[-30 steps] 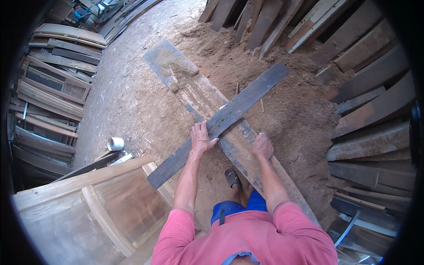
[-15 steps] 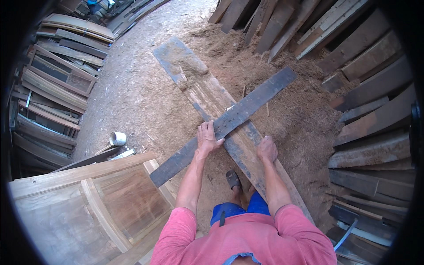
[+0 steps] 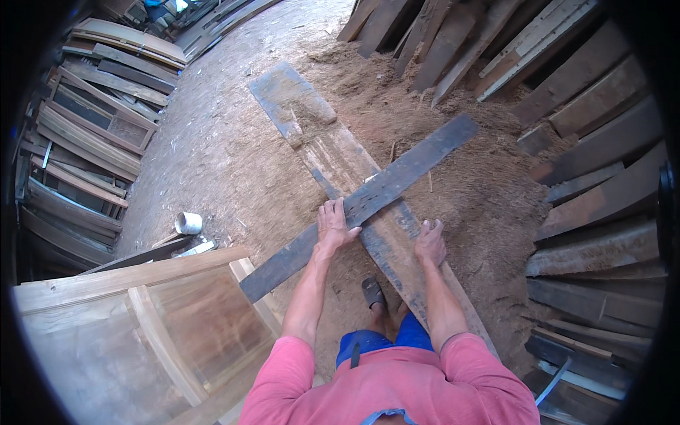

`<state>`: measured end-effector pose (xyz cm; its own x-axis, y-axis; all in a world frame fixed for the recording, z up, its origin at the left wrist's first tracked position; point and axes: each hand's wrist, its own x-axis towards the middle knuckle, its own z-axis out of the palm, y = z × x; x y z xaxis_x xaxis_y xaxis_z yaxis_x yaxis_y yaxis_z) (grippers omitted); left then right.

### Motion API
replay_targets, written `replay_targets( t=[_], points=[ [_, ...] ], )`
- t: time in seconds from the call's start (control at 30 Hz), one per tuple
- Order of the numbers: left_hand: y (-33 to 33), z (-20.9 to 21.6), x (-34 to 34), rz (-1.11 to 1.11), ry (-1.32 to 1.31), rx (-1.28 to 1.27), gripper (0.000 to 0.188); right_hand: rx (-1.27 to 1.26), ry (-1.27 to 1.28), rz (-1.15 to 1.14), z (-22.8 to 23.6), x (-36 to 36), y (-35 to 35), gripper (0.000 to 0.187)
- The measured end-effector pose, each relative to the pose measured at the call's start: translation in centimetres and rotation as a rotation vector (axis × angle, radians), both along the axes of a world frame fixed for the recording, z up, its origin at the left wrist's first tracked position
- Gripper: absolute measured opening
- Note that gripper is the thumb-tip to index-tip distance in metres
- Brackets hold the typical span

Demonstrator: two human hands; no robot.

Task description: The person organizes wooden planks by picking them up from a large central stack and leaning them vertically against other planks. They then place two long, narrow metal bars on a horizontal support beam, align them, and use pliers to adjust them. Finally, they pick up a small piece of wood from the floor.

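Note:
A dark, narrow plank point(image 3: 418, 164) lies slantwise across a longer, worn wooden board point(image 3: 401, 244), which runs from the far left down towards my right side. My left hand point(image 3: 333, 225) grips the dark plank near the crossing, fingers over its far edge and thumb out along its near edge. At the long board's right edge, my right hand point(image 3: 430, 244) is curled round the wood, with part of its fingers hidden. Sawdust and a small heaped block point(image 3: 312, 106) sit at the far end of the long board.
A panelled wooden door point(image 3: 188, 319) lies at lower left, close to the dark plank's near end. Beyond it stands a white bucket point(image 3: 188, 223). Timber stacks point(image 3: 92, 142) line the left; leaning boards point(image 3: 595, 244) line the right. Shavings point(image 3: 482, 205) cover the ground.
My right hand's fingers have loosened and shifted a little at the board's edge. My left hand stays on the dark plank, and both pieces of wood look almost still.

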<state>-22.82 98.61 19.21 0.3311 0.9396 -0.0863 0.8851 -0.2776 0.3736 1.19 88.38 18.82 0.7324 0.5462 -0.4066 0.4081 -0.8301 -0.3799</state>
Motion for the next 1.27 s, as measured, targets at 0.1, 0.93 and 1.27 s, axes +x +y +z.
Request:
replay_targets(
  t=[0.1,0.93,1.27],
  points=[
    [0.0,0.4,0.2,0.006,0.002,0.0,0.097,-0.013,0.025,-0.021,-0.6,0.4,0.1,0.049],
    [-0.4,-0.6,-0.2,-0.071,0.03,0.023,0.097,-0.082,0.12,0.012,-1.0,1.8,-0.2,0.051],
    [1.3,0.2,4.0,-0.124,0.025,-0.178,0.101,0.173,0.079,-0.038,-0.4,6.2,-9.7,0.04]
  ],
)
